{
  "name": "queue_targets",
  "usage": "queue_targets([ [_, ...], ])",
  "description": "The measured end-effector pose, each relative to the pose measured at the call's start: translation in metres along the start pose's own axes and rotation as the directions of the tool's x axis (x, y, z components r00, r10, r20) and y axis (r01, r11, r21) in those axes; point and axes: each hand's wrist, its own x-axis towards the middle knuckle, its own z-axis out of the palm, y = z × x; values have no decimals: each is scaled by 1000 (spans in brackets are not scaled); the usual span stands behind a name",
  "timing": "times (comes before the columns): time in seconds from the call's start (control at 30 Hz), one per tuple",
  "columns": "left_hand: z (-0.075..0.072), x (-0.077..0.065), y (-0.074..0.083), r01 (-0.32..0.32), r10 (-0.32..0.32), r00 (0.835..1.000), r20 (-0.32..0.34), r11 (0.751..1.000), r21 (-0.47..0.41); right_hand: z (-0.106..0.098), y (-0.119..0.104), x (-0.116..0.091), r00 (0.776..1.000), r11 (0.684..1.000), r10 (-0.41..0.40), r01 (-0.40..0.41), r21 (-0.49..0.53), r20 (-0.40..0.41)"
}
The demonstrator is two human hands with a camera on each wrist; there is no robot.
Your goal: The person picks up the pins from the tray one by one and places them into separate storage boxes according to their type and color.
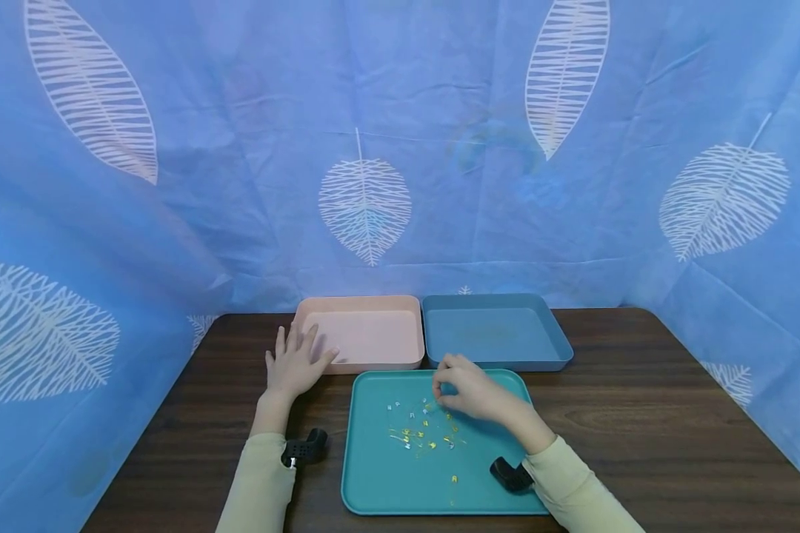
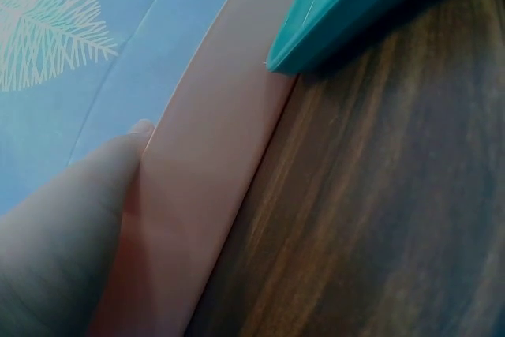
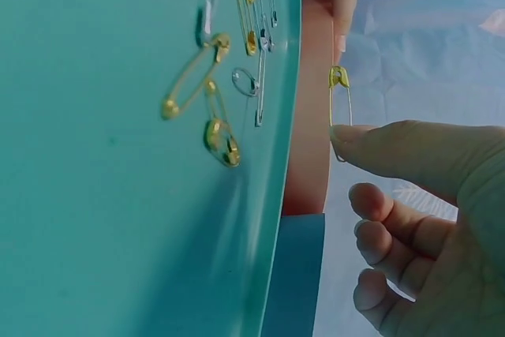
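Observation:
In the right wrist view, my right hand (image 3: pixel 442 219) pinches a gold safety pin (image 3: pixel 339 84) near one end, the thumb over it and the other fingers bent. The head view has this right hand (image 1: pixel 473 390) over the back of the teal tray (image 1: pixel 387 492). Gold and silver safety pins (image 1: pixel 421 434) lie scattered on that tray. With fingers spread, my left hand (image 1: pixel 295 368) rests at the left front corner of the pink tray (image 1: pixel 373 368). Its thumb (image 2: pixel 75 211) touches the pink tray's rim in the left wrist view.
A blue tray (image 1: pixel 493 333) stands right of the pink one, both behind the teal tray. One gold pin (image 1: pixel 454 480) lies apart near the teal tray's front. Beneath everything is a dark wooden table (image 1: pixel 640 429). A blue leaf-patterned cloth (image 1: pixel 440 207) hangs behind.

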Motion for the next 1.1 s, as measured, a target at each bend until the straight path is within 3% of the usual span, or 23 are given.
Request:
queue_targets([
  [0.23,1,0,0,6,-6,1000,-8,1000,14,-2,-1,11,999,999,-37,36,-32,-36],
  [0.6,0,0,-2,8,-8,1000,-8,1000,5,-5,3,39,979,976,-178,162,-149,-101],
  [0.9,1,2,1,-1,1,1000,-1,1000,-10,-14,6,63,952,961,-224,180,-210,-208],
  [1.1,-1,1,2,0,0,1000,-1,1000,-11,-14,8,81,946,957,-227,173,-233,-232],
])
